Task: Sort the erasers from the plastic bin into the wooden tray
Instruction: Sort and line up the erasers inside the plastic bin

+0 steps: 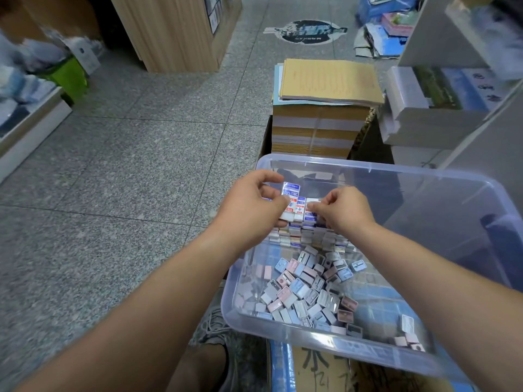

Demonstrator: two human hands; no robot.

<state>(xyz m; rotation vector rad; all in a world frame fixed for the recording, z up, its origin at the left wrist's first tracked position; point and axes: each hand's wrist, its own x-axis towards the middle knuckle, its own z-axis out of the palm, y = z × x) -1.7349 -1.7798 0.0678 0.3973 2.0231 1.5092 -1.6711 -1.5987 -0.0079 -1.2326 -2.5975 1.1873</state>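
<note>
Erasers (300,210) in blue-and-white paper sleeves sit as a short upright row on top of a neat stack of the same erasers (297,236), inside a clear plastic bin (353,168). The left hand (254,199) pinches the leftmost eraser (291,193) of that row between thumb and fingers, and this one stands a little higher than its neighbours. The right hand (343,207) has its fingertips pressed together on the right end of the same row, gripping an eraser there. Both forearms reach in over the near rim of the bin.

Nearer the person, the bin floor holds a loose heap of small pastel pencil sharpeners (308,290), pink, blue and grey, lying at all angles. A few more lie apart at the near right corner.

The bin rests tilted on a cardboard box (317,369). Just beyond it stands a tall stack of paper pads (319,128) on the speckled grey tile floor (127,154). A shoe (215,326) shows beside the bin's near left corner.
</note>
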